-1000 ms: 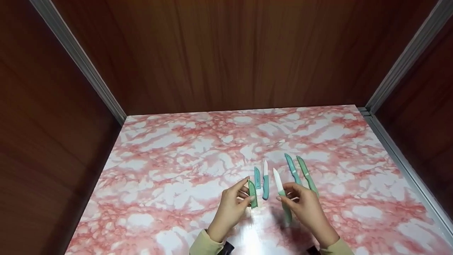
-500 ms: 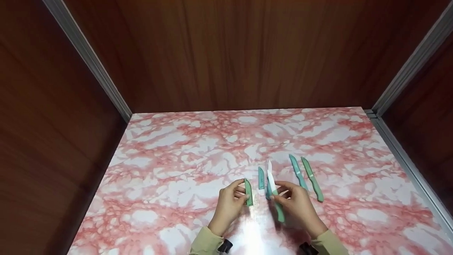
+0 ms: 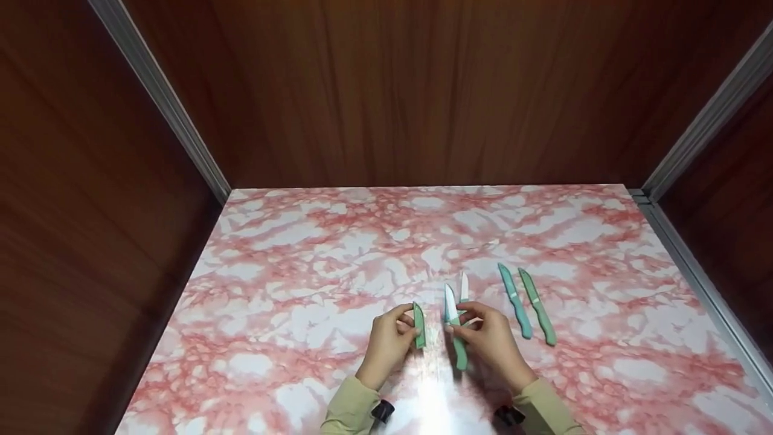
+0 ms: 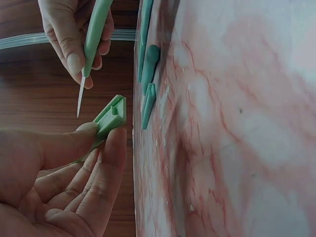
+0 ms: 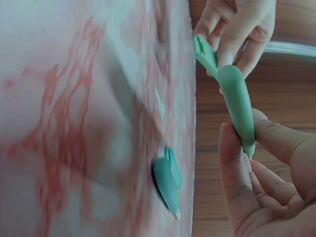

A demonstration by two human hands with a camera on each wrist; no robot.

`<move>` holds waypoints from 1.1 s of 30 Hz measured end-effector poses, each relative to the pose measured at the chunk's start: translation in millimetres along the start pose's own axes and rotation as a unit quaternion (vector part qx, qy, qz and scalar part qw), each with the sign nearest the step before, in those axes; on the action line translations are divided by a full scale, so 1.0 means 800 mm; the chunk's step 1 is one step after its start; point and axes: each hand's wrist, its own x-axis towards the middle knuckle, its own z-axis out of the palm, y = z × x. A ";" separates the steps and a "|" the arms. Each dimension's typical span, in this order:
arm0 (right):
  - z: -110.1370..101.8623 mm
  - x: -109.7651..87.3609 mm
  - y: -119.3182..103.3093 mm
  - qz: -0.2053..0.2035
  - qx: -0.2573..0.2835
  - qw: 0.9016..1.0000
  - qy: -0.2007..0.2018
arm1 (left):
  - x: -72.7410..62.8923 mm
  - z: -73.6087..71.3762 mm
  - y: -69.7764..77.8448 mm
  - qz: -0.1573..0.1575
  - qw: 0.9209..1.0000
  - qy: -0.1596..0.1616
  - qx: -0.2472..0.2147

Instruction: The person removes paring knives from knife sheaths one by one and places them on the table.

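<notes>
Low over the table, the left hand (image 3: 386, 344) pinches a green knife sheath (image 3: 419, 326) between thumb and fingers. Its open end shows in the left wrist view. To its right, the right hand (image 3: 492, 338) holds a green-handled paring knife (image 3: 461, 354) near the top of the handle, white blade bare and pointing away from the person. A gap separates the blade from the sheath. Beneath and behind this knife lie a teal sheath (image 4: 148, 106) and a teal-handled knife (image 5: 165, 185) with a bare white blade, both partly covered in the head view.
Right of the right hand, a teal knife (image 3: 514, 300) and a green knife (image 3: 537, 306) lie side by side, their blades sheathed. Red-and-white marbled table (image 3: 290, 266) spreads around. Dark wooden panels (image 3: 386, 90) stand at the back and both sides.
The right hand has brought the green knife leftward, toward the sheath, and it now overlaps the teal sheath in view. The left hand keeps its pinch on the green sheath. The head view has shifted slightly.
</notes>
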 end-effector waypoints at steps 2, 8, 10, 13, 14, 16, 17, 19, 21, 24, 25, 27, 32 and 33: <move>0.004 0.003 0.000 0.000 0.004 1.000 0.001 | 0.004 0.000 -0.001 -0.005 1.000 0.001 -0.003; 0.014 0.012 -0.001 -0.003 -0.008 1.000 0.002 | 0.020 -0.001 -0.006 -0.012 1.000 0.010 0.015; 0.017 0.015 -0.002 -0.005 -0.018 1.000 0.005 | 0.026 -0.002 -0.009 -0.013 1.000 0.011 0.018; 0.023 0.020 -0.002 0.000 -0.027 1.000 0.004 | 0.033 -0.002 -0.011 -0.017 0.999 0.008 0.026; 0.025 0.022 -0.001 0.000 -0.031 1.000 0.004 | 0.036 -0.002 -0.011 -0.021 0.999 0.005 0.025; 0.029 0.026 -0.001 -0.001 -0.036 0.999 0.003 | 0.040 -0.003 -0.012 -0.030 0.999 0.000 0.024; 0.031 0.028 -0.001 0.004 -0.033 0.999 0.001 | 0.042 -0.003 -0.012 -0.034 0.999 -0.002 0.025; 0.035 0.031 0.000 0.006 -0.033 0.999 0.000 | 0.046 -0.002 -0.013 -0.040 0.999 -0.010 0.024; 0.037 0.034 0.000 0.011 -0.031 0.999 -0.001 | 0.050 -0.001 -0.015 -0.047 0.998 -0.015 0.025; 0.041 0.039 0.001 0.017 -0.028 0.999 -0.002 | 0.056 0.000 -0.018 -0.052 0.998 -0.018 0.033; 0.042 0.041 0.002 0.017 -0.030 0.999 -0.002 | 0.058 0.000 -0.019 -0.055 0.998 -0.017 0.035; 0.044 0.045 0.004 0.017 -0.032 0.999 -0.001 | 0.060 -0.001 -0.021 -0.058 0.998 -0.015 0.035; 0.047 0.051 0.006 0.022 -0.041 0.999 0.003 | 0.062 -0.003 -0.023 -0.063 0.997 -0.014 0.040; 0.048 0.052 0.006 0.024 -0.039 0.999 0.004 | 0.062 -0.003 -0.023 -0.062 0.997 -0.014 0.045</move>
